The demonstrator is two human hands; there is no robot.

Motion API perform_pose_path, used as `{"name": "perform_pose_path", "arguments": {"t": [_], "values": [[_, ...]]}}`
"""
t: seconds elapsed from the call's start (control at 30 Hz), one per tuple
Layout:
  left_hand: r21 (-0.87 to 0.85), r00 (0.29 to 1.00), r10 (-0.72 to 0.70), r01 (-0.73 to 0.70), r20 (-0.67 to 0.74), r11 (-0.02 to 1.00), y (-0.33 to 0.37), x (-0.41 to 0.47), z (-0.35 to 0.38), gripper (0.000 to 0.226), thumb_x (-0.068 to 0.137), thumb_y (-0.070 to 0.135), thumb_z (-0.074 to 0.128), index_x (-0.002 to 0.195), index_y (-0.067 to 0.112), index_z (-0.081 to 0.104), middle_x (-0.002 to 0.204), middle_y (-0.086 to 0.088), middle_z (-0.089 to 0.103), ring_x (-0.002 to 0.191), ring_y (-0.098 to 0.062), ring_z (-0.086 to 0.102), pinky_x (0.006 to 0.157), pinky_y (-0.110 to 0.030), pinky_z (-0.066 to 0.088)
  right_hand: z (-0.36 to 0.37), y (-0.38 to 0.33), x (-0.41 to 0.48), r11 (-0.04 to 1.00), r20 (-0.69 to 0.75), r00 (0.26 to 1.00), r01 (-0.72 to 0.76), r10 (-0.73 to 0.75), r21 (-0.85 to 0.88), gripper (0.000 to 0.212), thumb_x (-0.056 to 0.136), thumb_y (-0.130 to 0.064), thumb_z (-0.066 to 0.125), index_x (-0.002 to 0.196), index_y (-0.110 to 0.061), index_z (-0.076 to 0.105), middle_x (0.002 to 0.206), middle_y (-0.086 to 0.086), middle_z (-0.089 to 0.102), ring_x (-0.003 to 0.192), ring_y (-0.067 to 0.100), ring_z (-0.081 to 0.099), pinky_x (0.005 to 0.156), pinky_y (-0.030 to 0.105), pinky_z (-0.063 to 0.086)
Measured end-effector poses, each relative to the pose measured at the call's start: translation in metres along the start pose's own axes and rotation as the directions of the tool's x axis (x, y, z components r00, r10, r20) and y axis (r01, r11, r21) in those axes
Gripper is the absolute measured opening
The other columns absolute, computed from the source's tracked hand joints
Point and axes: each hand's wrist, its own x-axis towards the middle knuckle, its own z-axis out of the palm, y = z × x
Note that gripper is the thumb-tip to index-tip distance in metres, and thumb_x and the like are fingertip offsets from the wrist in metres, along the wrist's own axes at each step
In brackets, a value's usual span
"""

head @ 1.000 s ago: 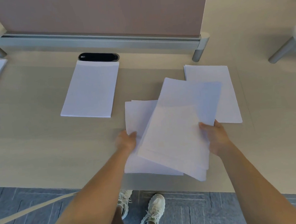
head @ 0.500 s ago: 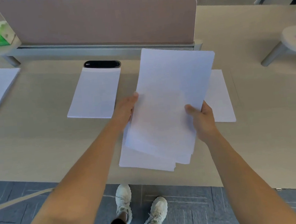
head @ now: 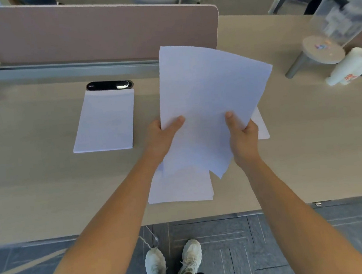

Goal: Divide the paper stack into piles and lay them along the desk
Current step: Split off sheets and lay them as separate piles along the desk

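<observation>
While both grip a lifted sheaf of paper (head: 205,103), the left hand (head: 161,139) and right hand (head: 244,140) hover above the desk (head: 35,185).

Both bare forearms reach forward side by side over the near edge of the desk (head: 47,195). The left hand (head: 162,136) pinches the left edge of a lifted sheaf of paper (head: 207,102), thumb on top. The right hand (head: 244,140) grips its right edge, thumb pressed flat on the upper face, fingers underneath.
</observation>
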Motion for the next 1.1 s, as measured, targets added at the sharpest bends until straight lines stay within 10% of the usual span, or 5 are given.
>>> {"name": "perform_pose_path", "arguments": {"t": [0.43, 0.73, 0.83, 1.1], "values": [[-0.125, 0.966, 0.259, -0.259, -0.021, 0.958, -0.016, -0.027, 0.086, 0.032, 0.079, 0.038, 0.068, 0.105, 0.019, 0.069, 0.099, 0.010, 0.072, 0.098, -0.008, 0.068, 0.085, -0.020, 0.052, -0.073, -0.020, 0.010, 0.975, -0.204, 0.955, 0.203, -0.217, -0.085, 0.012, 0.094, -0.021, 0.065, 0.083, -0.022, 0.070, 0.074, -0.019, 0.072, 0.075, 0.001, 0.068, 0.065, 0.020, 0.053], [0.109, 0.979, 0.033, -0.011, -0.200, 0.994, -0.095, -0.024, 0.162, 0.027, 0.082, 0.029, 0.075, 0.068, 0.011, 0.060, 0.060, 0.009, 0.055, 0.057, -0.010, 0.052, 0.062, -0.028, 0.043, -0.173, 0.055, 0.059, 0.997, 0.033, 0.997, 0.070, -0.070, -0.014, 0.005, 0.081, -0.018, 0.075, 0.082, -0.020, 0.070, 0.073, -0.017, 0.074, 0.071, 0.000, 0.070, 0.061, 0.017, 0.053], [-0.008, 0.948, 0.000, -0.003, -0.317, 1.000, -0.078, -0.034, 0.191, 0.003, 0.089, 0.021, 0.069, 0.087, 0.022, 0.071, 0.076, 0.016, 0.072, 0.073, 0.002, 0.068, 0.067, -0.016, 0.050, -0.175, 0.047, 0.074, 1.000, 0.100, 0.995, 0.009, -0.011, 0.020, 0.010, 0.089, -0.011, 0.069, 0.083, -0.019, 0.070, 0.072, -0.016, 0.074, 0.071, -0.001, 0.070, 0.061, 0.016, 0.053], [-0.054, 0.904, -0.116, 0.103, -0.412, 0.993, -0.066, -0.034, 0.216, 0.034, 0.079, 0.017, 0.078, 0.111, 0.015, 0.067, 0.102, 0.002, 0.073, 0.091, -0.007, 0.069, 0.068, -0.013, 0.053, -0.207, 0.051, 0.115, 0.992, 0.315, 0.943, -0.082, 0.109, -0.098, 0.016, 0.085, -0.006, 0.073, 0.084, -0.022, 0.069, 0.072, -0.018, 0.073, 0.071, -0.004, 0.069, 0.063, 0.015, 0.053]]}}
